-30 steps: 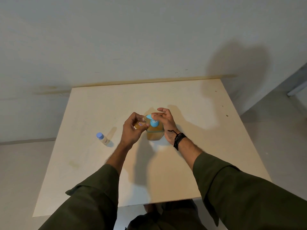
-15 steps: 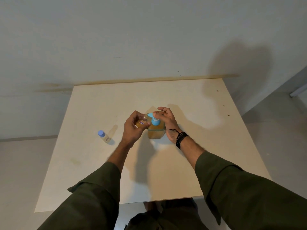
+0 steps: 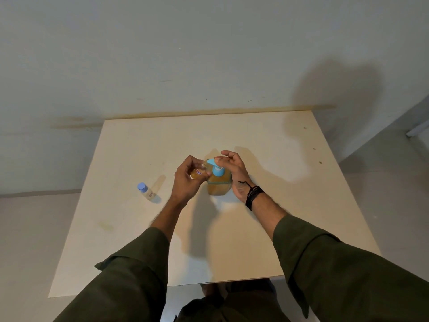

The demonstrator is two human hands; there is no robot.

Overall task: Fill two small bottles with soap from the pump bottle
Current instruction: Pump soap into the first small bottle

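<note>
A pump bottle [image 3: 219,185] of amber soap with a light blue pump head stands at the middle of the table. My left hand [image 3: 185,182] holds a small clear bottle [image 3: 198,172] tilted, its mouth up against the blue spout; amber soap shows inside it. My right hand [image 3: 233,173] rests over the pump head, fingers spread, palm beside the bottle. A second small bottle [image 3: 146,191] with a pale blue cap stands upright on the table to the left, apart from both hands.
The pale wooden table [image 3: 267,228] butts against a grey-white wall at the back. Its front edge is near my body and grey floor shows on both sides. A black cord bracelet is on my right wrist.
Both hands stay at the pump bottle. My right hand's fingers have lifted slightly off the pump head, and the pump head now shows more.
</note>
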